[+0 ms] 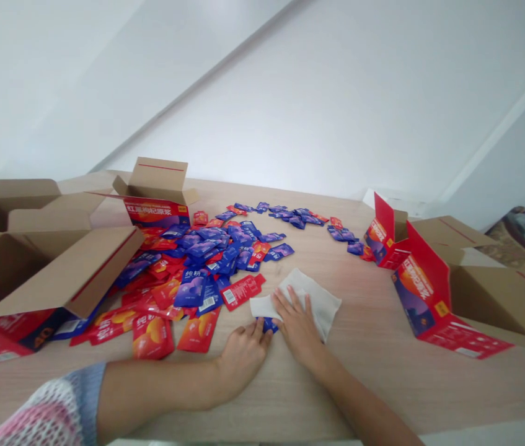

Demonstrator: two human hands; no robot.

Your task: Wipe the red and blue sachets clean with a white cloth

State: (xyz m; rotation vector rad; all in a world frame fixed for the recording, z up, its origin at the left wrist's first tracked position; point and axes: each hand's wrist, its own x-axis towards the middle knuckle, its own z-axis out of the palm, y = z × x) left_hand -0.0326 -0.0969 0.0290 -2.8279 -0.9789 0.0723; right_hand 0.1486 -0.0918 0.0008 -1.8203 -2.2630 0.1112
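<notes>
Currently, left hand (242, 360) curled onto small blue packet (268, 324); right hand (298, 328) open, flat on white cloth (320, 303); most packets (206, 260) loose on table (383, 384), cardboard boxes (489, 291) unfilled-looking, contents unconfirmed.

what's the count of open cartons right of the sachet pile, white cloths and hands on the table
open cartons: 2 (small carton, large carton)
white cloth: 1
hands: 2 (left hand, right hand)
total: 5
</notes>
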